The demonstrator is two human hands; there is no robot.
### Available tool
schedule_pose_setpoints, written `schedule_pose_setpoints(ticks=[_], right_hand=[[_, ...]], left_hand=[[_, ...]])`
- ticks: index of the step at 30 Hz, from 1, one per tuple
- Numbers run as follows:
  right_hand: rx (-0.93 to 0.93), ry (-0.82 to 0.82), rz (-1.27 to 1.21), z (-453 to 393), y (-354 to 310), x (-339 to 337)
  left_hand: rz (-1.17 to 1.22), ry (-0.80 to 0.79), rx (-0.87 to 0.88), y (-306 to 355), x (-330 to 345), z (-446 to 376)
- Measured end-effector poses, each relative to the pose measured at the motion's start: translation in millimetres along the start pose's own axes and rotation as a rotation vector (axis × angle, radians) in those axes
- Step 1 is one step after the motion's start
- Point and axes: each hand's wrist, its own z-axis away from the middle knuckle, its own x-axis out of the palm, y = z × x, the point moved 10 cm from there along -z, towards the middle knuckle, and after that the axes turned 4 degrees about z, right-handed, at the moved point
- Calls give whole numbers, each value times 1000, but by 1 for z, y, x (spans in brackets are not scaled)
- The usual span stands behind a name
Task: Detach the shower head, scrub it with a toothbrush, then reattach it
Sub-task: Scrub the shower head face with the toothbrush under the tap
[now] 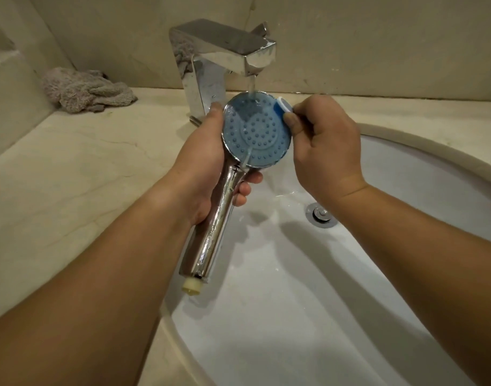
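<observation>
A chrome shower head (255,129) with a round blue nozzle face is detached and held face up over the white sink (406,174). My left hand (199,162) grips it at the neck, where the handle meets the head. Water from the chrome faucet (225,51) runs onto the top of the blue face. My right hand (322,143) grips a blue and white toothbrush (284,106), whose head touches the upper right edge of the shower face. Most of the toothbrush handle is hidden inside my fist.
A crumpled grey cloth (85,89) lies on the beige stone counter (71,162) at the back left. The metal drain (321,214) sits in the basin below my right wrist. A beige wall stands close behind the faucet.
</observation>
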Motion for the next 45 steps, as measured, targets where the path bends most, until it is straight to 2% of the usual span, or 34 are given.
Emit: schedule_pose_setpoints(ticks=[4, 9, 13, 17, 21, 25, 28, 33, 36, 40, 43, 45], right_hand=[[-56, -10, 39, -3, -18, 1], [-349, -68, 71, 14, -58, 9], [-205, 8, 81, 0, -32, -5], [-401, -94, 86, 21, -58, 13], [-292, 3, 65, 5, -38, -3], [-451, -82, 79, 24, -59, 11], [-338, 19, 69, 5, -39, -3], [-476, -79, 102, 26, -59, 11], [-355, 15, 96, 8, -39, -3], [-459, -59, 121, 25, -52, 7], [-337, 20, 106, 7, -35, -5], [-352, 3, 104, 12, -37, -3]], left_hand=[[-54, 3, 3, -1, 4, 2], [-78, -6, 37, -1, 4, 1], [-122, 0, 14, -3, 4, 1], [-75, -17, 21, -3, 3, 1], [-51, -12, 15, -2, 2, -1], [-9, -18, 8, -2, 1, -2], [0, -14, 3, -2, -1, -4], [2, -11, 21, -1, -2, -3], [9, -9, 14, -1, -3, -3], [3, -9, 15, -1, -2, -3], [13, -4, 17, 0, -3, -3], [5, -7, 11, -1, -3, -3]])
